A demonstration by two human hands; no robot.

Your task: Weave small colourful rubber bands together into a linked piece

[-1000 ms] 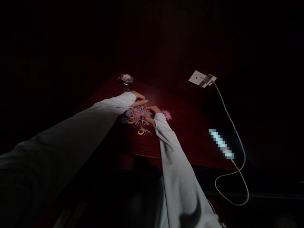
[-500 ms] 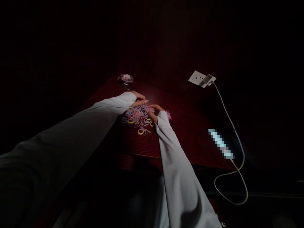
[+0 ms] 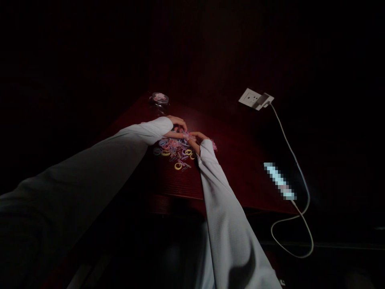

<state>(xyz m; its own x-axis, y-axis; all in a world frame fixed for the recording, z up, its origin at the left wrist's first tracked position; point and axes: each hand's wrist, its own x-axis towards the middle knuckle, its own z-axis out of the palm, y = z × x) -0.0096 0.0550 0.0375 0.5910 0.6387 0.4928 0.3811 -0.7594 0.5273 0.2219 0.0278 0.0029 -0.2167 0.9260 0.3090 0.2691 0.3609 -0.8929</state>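
Note:
A pile of small coloured elastic bands (image 3: 176,151) lies on a dark red wooden table (image 3: 228,168). My left hand (image 3: 177,126) hovers over the far edge of the pile with its fingers curled. My right hand (image 3: 195,140) sits just right of it, fingers bent and pinched together at the pile's top. Both hands meet over a few bands, and what each pinches is too small to name. A little heap of pink bands (image 3: 213,144) shows behind my right wrist. Pale long sleeves cover both arms.
A small clear jar (image 3: 159,102) with pink contents stands at the table's far corner. A white wall socket with a charger (image 3: 256,99) is on the right, its cable (image 3: 296,168) running down to a lit phone (image 3: 279,181) near the table's edge. The room is dark.
My right hand has drawn left and closer to my left hand, now covering more of the pink heap. My left hand's fingers have curled in a little.

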